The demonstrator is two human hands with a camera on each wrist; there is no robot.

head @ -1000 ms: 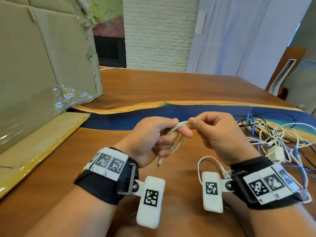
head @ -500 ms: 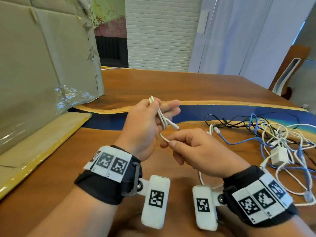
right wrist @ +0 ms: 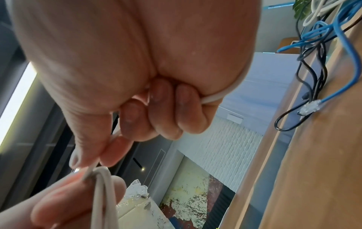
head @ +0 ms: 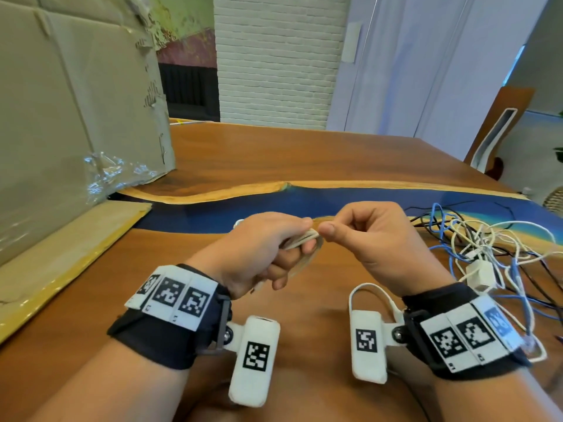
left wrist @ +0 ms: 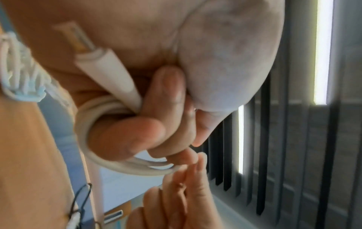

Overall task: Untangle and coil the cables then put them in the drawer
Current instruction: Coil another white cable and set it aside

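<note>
My left hand (head: 286,254) grips a small coil of white cable (head: 300,240) above the wooden table (head: 274,159). In the left wrist view the loops (left wrist: 109,155) wrap round my curled fingers and a white plug (left wrist: 109,72) sticks out by the palm. My right hand (head: 327,228) pinches the same cable between thumb and forefinger, right against the coil. In the right wrist view the free length of the cable (right wrist: 213,96) runs under the curled fingers. A tangle of white, blue and black cables (head: 487,248) lies on the table to the right. No drawer shows.
A large cardboard box (head: 61,117) stands at the left, with a flat cardboard flap (head: 61,248) lying in front of it. A white adapter block (head: 479,274) sits inside the tangle. A chair back (head: 499,132) stands at the far right edge.
Half a second ago my left hand was raised with the coil and my right hand was lower. Now the left has dropped and the right has come up to the coil.
</note>
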